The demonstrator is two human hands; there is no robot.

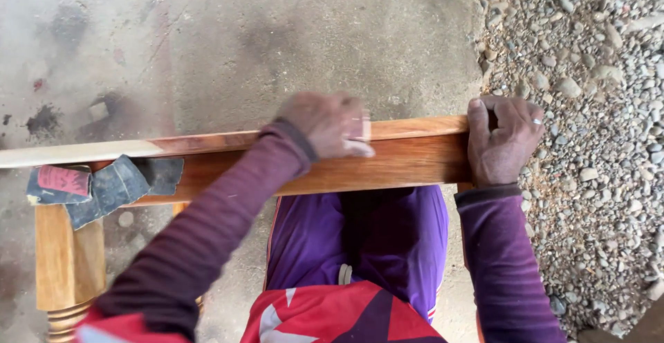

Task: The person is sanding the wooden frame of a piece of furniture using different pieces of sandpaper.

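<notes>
Purple trousers and a red top with white shapes fill the bottom edge, closest to the camera, with dark maroon sleeves going up from them. At the far left, dark grey sheets of worn sandpaper (111, 185) hang folded over the long smooth orange-brown wooden rail (415, 160), above a turned wooden leg (68, 267) with rings at its lower end. This rail goes across the view from left to right, glossy in the middle and paler at its left end. On its upper edge the left hand (325, 125) is blurred, fingers curled and pressed on a small pale piece that I cannot identify. At the rail's right end the right hand (503, 142) grips it, fingers wrapped over the top, a ring on one finger. Rough grey concrete floor (242, 45) lies behind, loose gravel (595, 108) on the right.
</notes>
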